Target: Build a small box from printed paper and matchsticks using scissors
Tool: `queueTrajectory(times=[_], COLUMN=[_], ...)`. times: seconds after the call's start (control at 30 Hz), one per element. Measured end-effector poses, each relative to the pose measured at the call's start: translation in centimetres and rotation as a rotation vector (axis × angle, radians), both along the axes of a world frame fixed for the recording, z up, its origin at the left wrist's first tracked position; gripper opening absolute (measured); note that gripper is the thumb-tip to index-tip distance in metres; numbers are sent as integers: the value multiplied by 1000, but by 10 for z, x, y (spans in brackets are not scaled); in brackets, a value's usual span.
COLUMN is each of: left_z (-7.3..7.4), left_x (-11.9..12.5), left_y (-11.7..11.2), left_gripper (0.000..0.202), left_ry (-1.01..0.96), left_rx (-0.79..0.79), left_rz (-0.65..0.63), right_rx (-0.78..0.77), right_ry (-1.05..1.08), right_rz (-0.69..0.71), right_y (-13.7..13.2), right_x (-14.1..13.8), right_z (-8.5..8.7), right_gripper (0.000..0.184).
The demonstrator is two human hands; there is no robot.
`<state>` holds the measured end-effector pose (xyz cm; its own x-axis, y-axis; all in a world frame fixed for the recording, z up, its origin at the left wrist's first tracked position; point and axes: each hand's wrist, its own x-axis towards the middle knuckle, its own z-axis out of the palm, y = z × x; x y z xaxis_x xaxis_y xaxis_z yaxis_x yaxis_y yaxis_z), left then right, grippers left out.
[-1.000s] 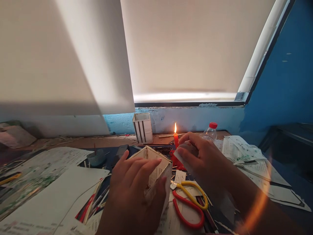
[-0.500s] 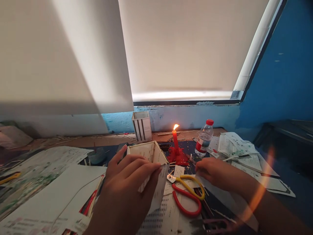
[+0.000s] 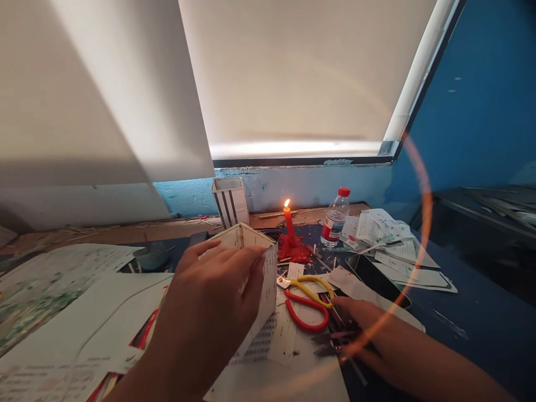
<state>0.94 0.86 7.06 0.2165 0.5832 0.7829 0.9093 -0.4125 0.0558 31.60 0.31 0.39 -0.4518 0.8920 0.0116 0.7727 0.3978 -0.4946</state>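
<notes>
Paper box [image 3: 268, 296] sits gripped in the left hand [image 3: 205, 296], its long axis tilted near upright, while the right hand [image 3: 360, 326], open and apparently empty, lies farther off, just beside the scissors [image 3: 307, 312].

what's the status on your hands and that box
Left hand gripping printed paper box. Right hand low, beside scissors. Lit red candle just behind box.

The left hand [image 3: 209, 296] was raised near the middle of the surface, its fingers [image 3: 237, 259] together and curved over, pointing right, the left forearm [image 3: 142, 371] rising from the bottom edge. The right hand [image 3: 362, 326] lay lower and well apart, fingers [image 3: 345, 304] loosely bent, the right forearm [image 3: 435, 365] reaching in from the bottom right.
</notes>
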Motion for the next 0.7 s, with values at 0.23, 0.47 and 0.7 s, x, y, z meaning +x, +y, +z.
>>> queueTrajectory(times=[0.23, 0.47, 0.7], left_z=[0, 10, 5], left_x=[16, 7, -1], left_y=[1, -20, -23], left_gripper=[17, 17, 16], left_ry=[-45, -3, 39], left_rx=[-50, -178, -220], left_rz=[28, -21, -28], right_rx=[-297, -158, -114], right_ry=[-58, -62, -232], right_rz=[46, -155, -149], right_y=[-16, 7, 17], right_x=[7, -11, -9], right_z=[7, -30, -28], right_gripper=[14, 8, 24])
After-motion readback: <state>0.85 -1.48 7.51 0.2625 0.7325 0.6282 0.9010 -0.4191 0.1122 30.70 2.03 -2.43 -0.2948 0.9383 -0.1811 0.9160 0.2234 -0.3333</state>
